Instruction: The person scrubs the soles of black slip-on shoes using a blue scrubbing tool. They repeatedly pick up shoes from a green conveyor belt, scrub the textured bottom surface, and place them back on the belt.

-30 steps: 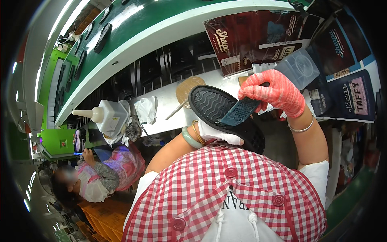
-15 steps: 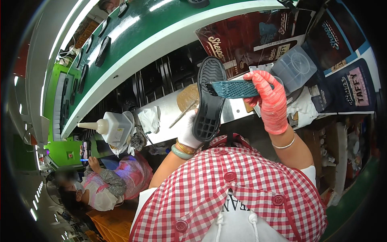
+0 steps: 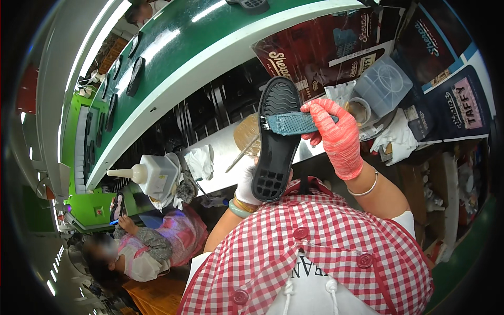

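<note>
A black shoe sole (image 3: 277,157), wavy ribs at its far end and square hollows at its near end, stands tilted before my apron. My left hand (image 3: 247,184), in a white glove, grips it from the left and behind; the sole hides most of its fingers. In my coral-gloved right hand (image 3: 336,137) is a flat teal brush (image 3: 291,124) with a mesh-like surface, pinched at its right end. The brush lies across the sole's middle, its left end by the sole's left edge, where whitish bits show.
A green conveyor belt (image 3: 173,50) with several soles curves along the far left. A spouted white bottle (image 3: 157,176), a crumpled white cloth (image 3: 199,161), a thin stick (image 3: 242,153) and a clear plastic box (image 3: 386,84) are around the bench. A co-worker (image 3: 157,241) sits at left.
The brush has shifted left and slightly down over the sole, and now covers its middle. My right hand has moved left with it. The sole's tilt has changed slightly.
</note>
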### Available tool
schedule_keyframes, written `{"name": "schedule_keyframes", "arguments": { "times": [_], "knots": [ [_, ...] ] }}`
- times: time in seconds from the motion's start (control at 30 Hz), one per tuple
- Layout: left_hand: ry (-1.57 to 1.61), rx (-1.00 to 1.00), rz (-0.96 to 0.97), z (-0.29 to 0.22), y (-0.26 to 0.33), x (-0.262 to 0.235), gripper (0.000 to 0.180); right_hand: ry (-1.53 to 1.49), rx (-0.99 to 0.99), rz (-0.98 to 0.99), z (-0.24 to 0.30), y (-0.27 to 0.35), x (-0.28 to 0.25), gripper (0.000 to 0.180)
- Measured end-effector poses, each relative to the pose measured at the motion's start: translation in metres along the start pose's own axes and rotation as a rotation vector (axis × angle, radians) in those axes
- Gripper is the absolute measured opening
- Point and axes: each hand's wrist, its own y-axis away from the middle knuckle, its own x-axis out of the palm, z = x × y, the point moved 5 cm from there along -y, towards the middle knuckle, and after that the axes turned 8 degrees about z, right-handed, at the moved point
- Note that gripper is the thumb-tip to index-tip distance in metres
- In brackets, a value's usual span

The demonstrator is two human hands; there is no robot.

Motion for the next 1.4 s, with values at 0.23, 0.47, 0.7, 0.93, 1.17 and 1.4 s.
{"name": "schedule_keyframes", "arguments": {
  "times": [0.23,0.47,0.7,0.93,1.17,1.4],
  "knots": [
    [0.047,-0.032,-0.045,0.002,0.002,-0.016,0.049,0.082,0.073,0.055,0.005,0.003,-0.003,0.019],
    [0.070,-0.044,-0.107,0.000,-0.008,-0.013,0.050,0.185,0.212,0.148,0.005,0.021,0.008,0.021],
    [-0.210,0.050,-0.233,-0.005,-0.013,0.007,0.056,0.203,-0.057,0.087,0.028,-0.001,-0.021,0.021],
    [-0.215,0.015,-0.063,-0.007,-0.019,0.026,0.063,0.656,-0.628,0.238,0.032,-0.010,-0.010,0.026],
    [-0.233,0.091,-0.064,-0.013,-0.014,0.017,0.065,0.893,-0.548,0.338,0.026,0.027,0.014,0.019],
    [-0.552,0.250,-0.276,-0.035,-0.004,0.039,0.059,0.180,-0.229,0.024,0.024,0.030,-0.016,0.026]
  ]
}}
